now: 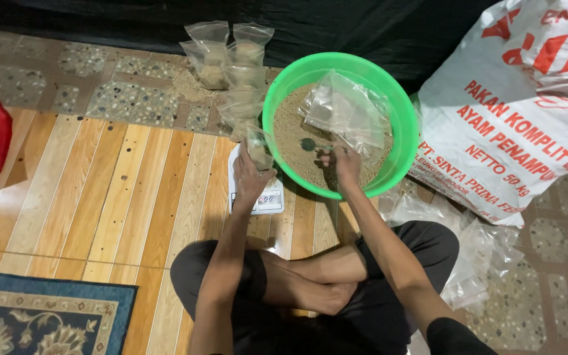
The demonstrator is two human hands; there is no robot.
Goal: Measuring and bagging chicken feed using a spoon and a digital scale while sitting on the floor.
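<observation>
Clear plastic bag (258, 146) pinched in left hand (250, 179) over white scale (256, 197); right hand (346, 162) probably grips small scoop (310, 144)—level it before tipping.

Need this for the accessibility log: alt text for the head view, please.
Seen from above, a person sitting cross-legged holds a small clear bag on a white scale with the left hand, while the right hand holds a spoon in a green basin of brown grain. Filled bags stand beyond; a large white sack lies right.
</observation>
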